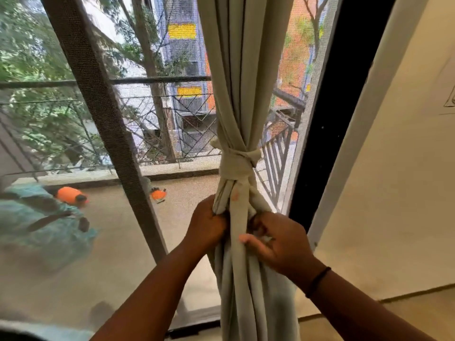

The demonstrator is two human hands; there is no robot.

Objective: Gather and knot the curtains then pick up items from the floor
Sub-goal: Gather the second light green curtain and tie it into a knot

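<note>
- While both forearms reach up and forward from the bottom of the view, the left hand (206, 223) and the right hand (278, 239) meet on the curtain (242, 70), one on each side of the bundle.
- The left hand grips the left folds just under the knot (237, 161), its fingers curled into the cloth and its back turned toward the camera.
- The right hand holds the right side of the bundle a little lower, fingers bent round the fabric with the thumb stretched across the front folds; a dark band (317, 281) circles its wrist.
- The curtain is pale grey-green and hangs gathered into a single column in front of the mesh screen door (103, 119), close to the dark door frame (344, 94) on the right; the knot sits about halfway up the view, a strip of the same cloth wrapped round the bundle.
- The fingertips of both hands are buried in the folds, so exactly which pleats each one pinches cannot be made out.
- The curtain's top and hem are cut off by the picture's edges.
- Through the mesh, the balcony railing (172, 114), trees and buildings are blurred; two orange objects (71, 194) and a teal cloth (44, 230) on the balcony floor are too soft to identify.
</note>
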